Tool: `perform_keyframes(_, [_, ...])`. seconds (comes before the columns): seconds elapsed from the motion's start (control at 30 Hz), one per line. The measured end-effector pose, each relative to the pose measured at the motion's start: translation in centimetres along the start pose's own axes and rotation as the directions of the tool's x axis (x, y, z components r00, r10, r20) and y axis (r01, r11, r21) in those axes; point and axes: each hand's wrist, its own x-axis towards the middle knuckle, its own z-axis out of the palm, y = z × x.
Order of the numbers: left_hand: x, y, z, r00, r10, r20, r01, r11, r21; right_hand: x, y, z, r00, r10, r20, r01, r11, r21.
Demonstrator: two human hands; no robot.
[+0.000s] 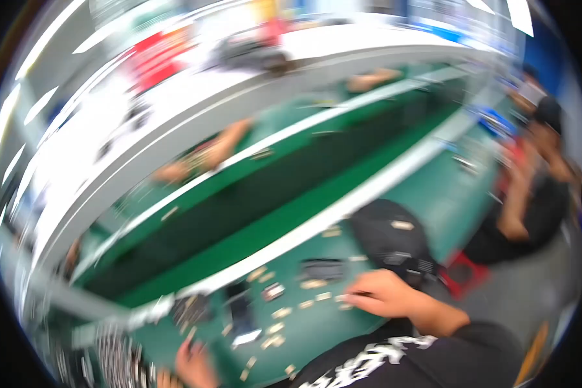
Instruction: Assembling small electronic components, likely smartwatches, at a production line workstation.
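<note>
your right hand [385, 294] lies in the lower centre of the frame, on the green mat [317, 323]. its fingers are curled together and point to the left of the frame, and the tips press down on a small flat piece [344, 299] at the mat; the picture is blurred, so i cannot tell if they pinch it or only touch it. this piece seems to have its long axis left to right, but i am not sure.

your left hand [194, 365] is at the lower left edge of the frame, near the bottom. how its fingers are set i cannot tell, the blur is too strong.

between your hands many small tan rectangles [281, 313] are spread flat on the mat, pointing in different ways. a dark flat rectangle [322, 268] lies just above your right hand, and a dark phone-like slab [241, 310] lies to the lower left of it, with its long axis nearly up and down in the frame.

a black cap [391, 236] is just above your right hand. a white rail [343, 207] runs diagonally from lower left to upper right, and behind it is a dark green belt [271, 187]. in the upper left of the frame there is a red shape [155, 55] on a white surface. a person in black [537, 194] sits at the right of the frame.
</note>
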Motion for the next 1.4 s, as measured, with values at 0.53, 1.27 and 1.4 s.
perform_keyframes(0.53, [1.9, 1.7, -0.3, 0.901, 0.425, 0.091, -0.183, 0.181, 0.966, -16.0, 12.9, -12.7, 0.193, 0.395, -0.898, -0.805, 0.587, 0.085])
perform_keyframes(1.27, [-3.2, -2.2, -5.2, 0.776, 0.623, 0.095, -0.095, -0.034, 0.995, -15.0, 21.8, -18.4, 0.21, 0.153, -0.966, -0.965, 0.194, -0.178])
perform_keyframes(1.4, [-8.5, 0.8, 5.1, 0.957, 0.282, -0.067, -0.086, 0.498, 0.863, -15.3, 21.6, -18.5, 0.257, 0.134, -0.957, -0.954, 0.19, -0.23])
